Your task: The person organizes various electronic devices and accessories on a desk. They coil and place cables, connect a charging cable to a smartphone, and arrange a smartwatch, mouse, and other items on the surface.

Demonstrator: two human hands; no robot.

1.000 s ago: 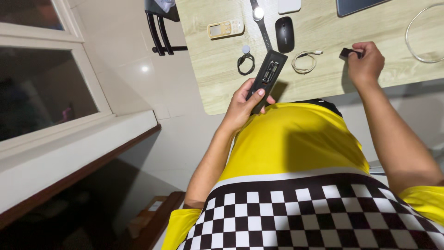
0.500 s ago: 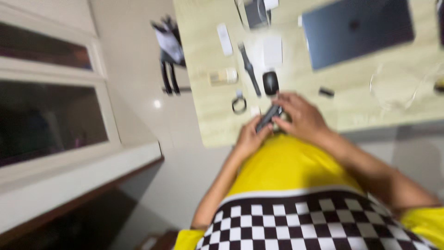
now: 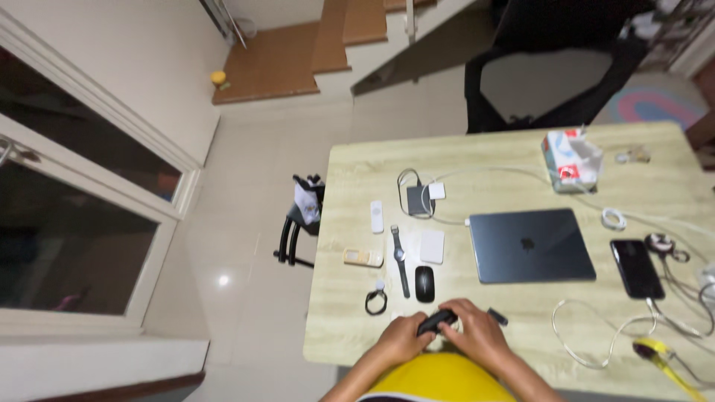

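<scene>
Black slim device (image 3: 436, 321) — both hands

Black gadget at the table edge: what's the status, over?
Left hand and right hand both grip the black gadget over the table edge. Mouse just beyond, apart. Nothing blocking.

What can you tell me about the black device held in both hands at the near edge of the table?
The black device is a slim, elongated bar, dark and matte, plastic by the look of it. It lies tilted, its far end angled up to the right, just above the light wood table at its near edge. The left hand grips its lower end, and the right hand covers its upper end. Only the middle stretch shows between the fingers; any detail on its face is too small to tell. A black computer mouse lies just beyond it.
</scene>
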